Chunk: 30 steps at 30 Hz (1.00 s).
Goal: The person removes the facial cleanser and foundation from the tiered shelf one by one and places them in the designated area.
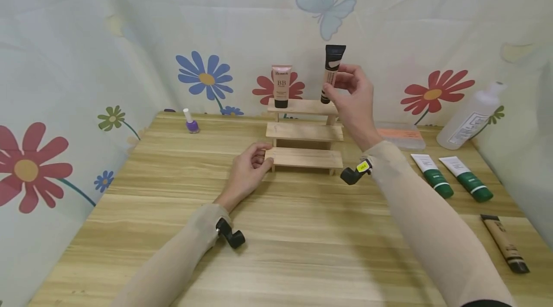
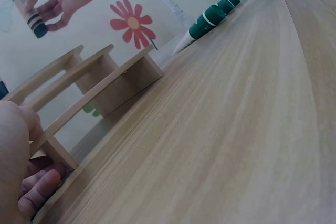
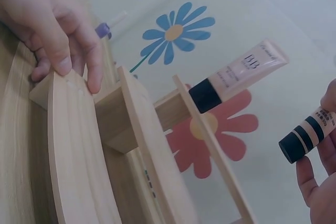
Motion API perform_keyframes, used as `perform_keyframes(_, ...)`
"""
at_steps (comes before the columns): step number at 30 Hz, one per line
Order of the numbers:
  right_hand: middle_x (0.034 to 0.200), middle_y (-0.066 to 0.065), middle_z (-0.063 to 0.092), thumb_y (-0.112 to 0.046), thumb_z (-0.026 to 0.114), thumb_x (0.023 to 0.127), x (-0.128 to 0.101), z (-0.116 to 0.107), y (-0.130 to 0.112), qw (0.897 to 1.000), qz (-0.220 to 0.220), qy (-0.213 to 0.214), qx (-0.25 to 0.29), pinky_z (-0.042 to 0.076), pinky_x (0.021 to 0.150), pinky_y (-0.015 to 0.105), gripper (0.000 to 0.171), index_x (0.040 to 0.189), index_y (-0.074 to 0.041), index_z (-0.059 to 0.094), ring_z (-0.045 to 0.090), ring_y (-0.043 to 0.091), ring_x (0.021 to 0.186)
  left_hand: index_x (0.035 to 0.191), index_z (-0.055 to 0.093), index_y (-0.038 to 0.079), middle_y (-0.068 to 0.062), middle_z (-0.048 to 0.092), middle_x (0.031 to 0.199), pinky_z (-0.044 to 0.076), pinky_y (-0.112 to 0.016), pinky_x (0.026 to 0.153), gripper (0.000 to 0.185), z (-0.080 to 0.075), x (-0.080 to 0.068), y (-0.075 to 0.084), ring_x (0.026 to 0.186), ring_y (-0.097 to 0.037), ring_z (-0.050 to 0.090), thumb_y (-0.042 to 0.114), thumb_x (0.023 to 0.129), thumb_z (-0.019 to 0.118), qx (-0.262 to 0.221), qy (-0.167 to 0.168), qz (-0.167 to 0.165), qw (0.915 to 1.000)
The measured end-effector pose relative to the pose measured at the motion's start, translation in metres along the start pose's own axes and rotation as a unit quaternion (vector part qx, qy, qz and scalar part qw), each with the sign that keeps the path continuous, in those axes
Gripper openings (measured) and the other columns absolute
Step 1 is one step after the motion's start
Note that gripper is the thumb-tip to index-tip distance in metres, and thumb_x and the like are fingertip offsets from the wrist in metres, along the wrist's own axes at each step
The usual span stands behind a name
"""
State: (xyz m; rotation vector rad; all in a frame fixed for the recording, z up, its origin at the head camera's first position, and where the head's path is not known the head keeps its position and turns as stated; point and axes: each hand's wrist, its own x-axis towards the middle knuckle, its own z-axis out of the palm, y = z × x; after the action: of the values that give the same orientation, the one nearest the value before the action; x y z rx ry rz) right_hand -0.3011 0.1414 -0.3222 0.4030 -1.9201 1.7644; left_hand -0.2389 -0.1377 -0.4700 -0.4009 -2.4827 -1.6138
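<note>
A small wooden three-tier display stand [image 1: 304, 131] stands near the back of the table. My left hand [image 1: 248, 167] grips the left end of its lowest step, thumb on top and fingers curled at the side and underneath. My right hand [image 1: 356, 98] pinches a beige and black cosmetic tube [image 1: 331, 74] between thumb and fingers, its black cap pointing down over the right part of the top step. In the right wrist view the cap end of this tube [image 3: 307, 135] is apart from the step. A pink BB cream tube [image 3: 247, 69] stands upright on its black cap at the top step's left.
Purple nail polish [image 1: 191, 122] stands at the back left. On the right are two white-and-green tubes [image 1: 432, 176], a brown tube [image 1: 504, 244], a clear flat box [image 1: 402, 136] and a leaning translucent bottle [image 1: 468, 115]. A flowered cloth hangs behind the table [image 1: 302, 249].
</note>
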Motion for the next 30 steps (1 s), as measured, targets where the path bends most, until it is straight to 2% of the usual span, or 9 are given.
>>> perform_keyframes(6,0.119,0.004,0.071,-0.002,0.079,0.100,-0.013,-0.027,-0.020,1.000,-0.027,0.009,0.012,0.060,0.086,0.024,0.035,0.132,-0.014,0.069,0.069,0.022,0.109,0.139,0.072,0.017,-0.006,0.074,0.118,0.060,-0.027,0.086,0.032,0.001,0.001,0.000,0.103,-0.019,0.072,0.020,0.107,0.074,-0.002,-0.003,-0.002,1.0000)
perform_keyframes(13,0.117,0.008,0.072,0.003,0.081,0.097,-0.031,-0.068,-0.041,0.997,-0.058,0.032,0.035,0.060,0.085,0.024,0.039,0.133,-0.010,0.073,0.070,0.024,0.108,0.138,0.073,0.018,-0.006,0.073,0.118,0.060,-0.028,0.087,0.032,0.001,0.001,-0.002,0.102,-0.019,0.072,0.020,0.106,0.075,-0.002,0.002,-0.003,1.0000)
perform_keyframes(20,0.118,0.009,0.071,0.008,0.082,0.093,-0.049,-0.115,-0.058,0.995,-0.043,0.078,0.036,0.052,0.086,0.022,0.045,0.134,-0.008,0.073,0.067,0.022,0.107,0.139,0.073,0.017,-0.007,0.074,0.119,0.060,-0.027,0.087,0.033,0.001,0.001,-0.003,0.103,-0.019,0.073,0.019,0.106,0.075,-0.003,0.001,-0.004,1.0000)
perform_keyframes(24,0.119,0.009,0.070,0.010,0.081,0.093,-0.063,-0.140,-0.064,0.994,-0.023,0.105,0.033,0.055,0.093,0.017,0.045,0.135,-0.006,0.071,0.065,0.022,0.108,0.139,0.073,0.017,-0.007,0.074,0.118,0.060,-0.026,0.087,0.033,0.002,0.001,-0.003,0.103,-0.019,0.073,0.019,0.106,0.075,-0.004,0.001,-0.004,1.0000)
perform_keyframes(30,0.122,0.009,0.070,0.010,0.080,0.094,-0.091,-0.176,-0.064,0.992,0.003,0.125,-0.020,0.057,0.095,0.014,0.049,0.141,-0.003,0.070,0.065,0.023,0.110,0.139,0.073,0.016,-0.007,0.075,0.118,0.060,-0.024,0.085,0.032,0.002,0.001,-0.003,0.103,-0.019,0.073,0.018,0.106,0.075,-0.005,0.003,-0.002,1.0000)
